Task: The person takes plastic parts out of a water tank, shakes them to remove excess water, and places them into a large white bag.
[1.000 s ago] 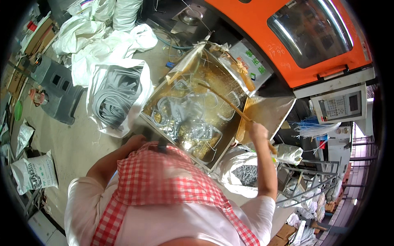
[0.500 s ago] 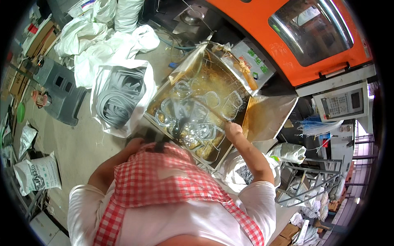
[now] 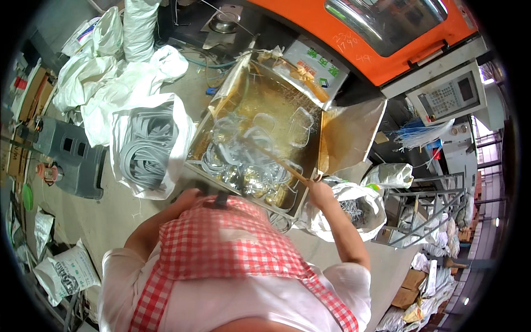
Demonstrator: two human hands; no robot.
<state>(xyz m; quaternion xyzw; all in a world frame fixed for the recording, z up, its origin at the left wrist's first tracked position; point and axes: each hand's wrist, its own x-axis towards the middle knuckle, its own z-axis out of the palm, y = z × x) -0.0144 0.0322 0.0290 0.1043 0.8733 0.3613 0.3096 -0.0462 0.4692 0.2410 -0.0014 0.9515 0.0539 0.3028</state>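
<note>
My right hand (image 3: 319,193) is closed around the end of a thin wooden stick (image 3: 286,168) above the near right corner of a metal tub (image 3: 317,157). The stick slants far and left into the tub, its tip among clear, bent plastic loops (image 3: 259,136). Those loops lie partly in murky yellowish water (image 3: 268,99), most of them heaped toward the near left side. My left hand (image 3: 189,197) is low beside my red checked apron, close to the tub's near left corner. Its fingers are too hidden and dark to make out.
Left of the tub stands a white sack (image 3: 182,130) of coiled grey strips. Another white sack (image 3: 368,207) stands by my right forearm. An orange machine (image 3: 310,14) rises behind, with a control panel (image 3: 448,97) at right. A grey plastic stand (image 3: 72,157) is far left.
My right hand has drawn back toward me, bringing the stick nearer. The plastic loops have shifted in the water. My head view has turned somewhat to the right.
</note>
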